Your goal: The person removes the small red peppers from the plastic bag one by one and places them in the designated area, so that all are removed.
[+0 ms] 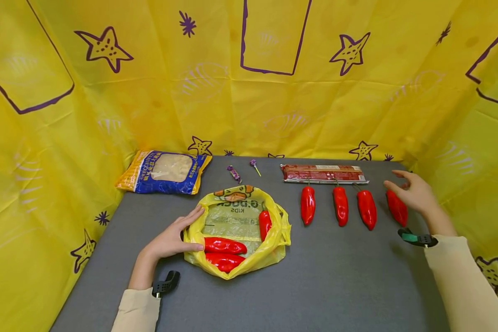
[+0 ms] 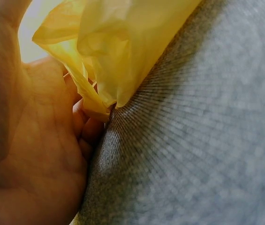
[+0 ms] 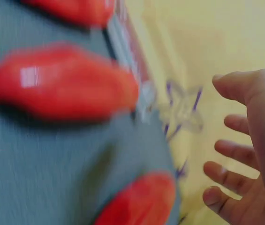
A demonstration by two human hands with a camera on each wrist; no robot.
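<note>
Peppers (image 1: 366,210) red; bag (image 1: 257,263) yellow; tabletop (image 1: 332,276) grey; backdrop (image 1: 269,106) yellow, purple starfish print; sleeves (image 1: 460,281) beige.

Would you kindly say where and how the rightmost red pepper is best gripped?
The rightmost red pepper is probably best gripped across its middle from above, pinching its long sides: it lies flat, elongated, apart from the neighbouring pepper, with the right hand near its far end.

Along the back of the grey counter (image 1: 336,281), before a patterned yellow cloth (image 1: 249,103), lie a blue-and-orange packet (image 1: 171,172), a purple-wrapped sweet (image 1: 234,174), a lollipop (image 1: 254,164) and a long red packet (image 1: 323,174).
</note>
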